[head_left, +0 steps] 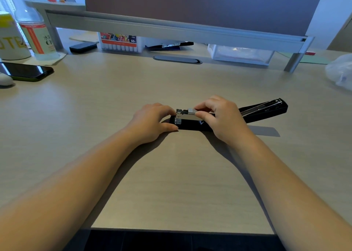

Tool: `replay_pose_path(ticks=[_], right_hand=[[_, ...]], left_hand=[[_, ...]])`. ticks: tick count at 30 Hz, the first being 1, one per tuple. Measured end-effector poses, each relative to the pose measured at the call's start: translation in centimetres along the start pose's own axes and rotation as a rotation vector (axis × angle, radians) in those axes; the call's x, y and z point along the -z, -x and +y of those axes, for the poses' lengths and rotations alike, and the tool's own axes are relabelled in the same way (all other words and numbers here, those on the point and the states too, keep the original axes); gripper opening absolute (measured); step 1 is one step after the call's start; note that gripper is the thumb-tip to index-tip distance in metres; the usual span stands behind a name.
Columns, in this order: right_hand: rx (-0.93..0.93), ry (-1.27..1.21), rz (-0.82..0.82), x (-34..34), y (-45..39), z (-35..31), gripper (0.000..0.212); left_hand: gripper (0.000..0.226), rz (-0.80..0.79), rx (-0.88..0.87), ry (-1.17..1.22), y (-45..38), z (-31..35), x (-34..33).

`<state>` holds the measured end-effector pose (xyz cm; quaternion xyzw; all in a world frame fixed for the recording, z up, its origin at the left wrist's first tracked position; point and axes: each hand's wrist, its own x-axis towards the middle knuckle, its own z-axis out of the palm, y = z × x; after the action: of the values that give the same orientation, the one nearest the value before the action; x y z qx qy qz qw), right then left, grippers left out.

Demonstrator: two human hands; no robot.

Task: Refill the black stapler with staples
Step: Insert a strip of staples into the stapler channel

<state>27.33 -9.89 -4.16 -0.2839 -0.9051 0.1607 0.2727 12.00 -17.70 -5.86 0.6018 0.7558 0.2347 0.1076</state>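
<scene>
Two bare hands are seen at a black stapler (190, 126) lying swung open on a pale desk (171, 184), its lid (263, 109) folded back to the right. The base is steadied by the left hand (150, 122), fingers curled against its front end. A staple strip (192, 111) is pinched by the right hand (222, 117) over the metal channel (187, 117); it is best kept level and seated squarely.

The right hand (222, 117) covers the middle of the black stapler (264, 110), hiding its hinge and the rear of the metal magazine (187, 115). Whether the pinched grey piece (192, 111) is a staple strip cannot be told. At the left edge, the mug (11, 41) and phone (26, 71) are cut off.
</scene>
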Motion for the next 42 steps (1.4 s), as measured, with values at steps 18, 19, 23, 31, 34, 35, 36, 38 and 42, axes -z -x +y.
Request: replay_pose_path(ticks=[18, 19, 23, 31, 34, 35, 36, 38, 42], right_hand=[[-0.058, 0.075, -0.045, 1.1, 0.6, 0.2, 0.014], [-0.064, 0.091, -0.061, 1.1, 0.6, 0.3, 0.013], [-0.082, 0.115, -0.094, 0.9, 0.7, 0.2, 0.017], [-0.054, 0.068, -0.169, 0.1, 0.4, -0.8, 0.023], [-0.048, 0.050, -0.155, 0.2, 0.4, -0.7, 0.028], [-0.048, 0.054, -0.125, 0.3, 0.5, -0.7, 0.031], [-0.053, 0.075, -0.087, 0.5, 0.6, -0.5, 0.035], [-0.083, 0.184, -0.009, 0.9, 0.8, 0.0, 0.043], [-0.229, 0.428, 0.127, 1.9, 1.2, 1.5, 0.055]], left_hand=[[0.038, 0.000, 0.017, 0.032, 0.1, 0.1, 0.0], [0.038, 0.001, 0.016, 0.031, 0.1, 0.1, 0.0], [0.037, 0.001, 0.023, 0.018, 0.1, 0.2, 0.1], [0.036, 0.013, 0.029, 0.003, 0.1, 0.2, 0.0], [0.036, 0.018, 0.028, -0.004, 0.0, 0.4, 0.0], [0.036, 0.018, 0.030, -0.010, 0.0, 0.3, 0.0], [0.036, 0.018, 0.033, -0.018, 0.0, 0.3, 0.0], [0.037, 0.027, 0.048, -0.043, -0.2, -0.2, 0.3], [0.039, 0.057, 0.111, -0.078, -0.4, -1.4, 1.0]])
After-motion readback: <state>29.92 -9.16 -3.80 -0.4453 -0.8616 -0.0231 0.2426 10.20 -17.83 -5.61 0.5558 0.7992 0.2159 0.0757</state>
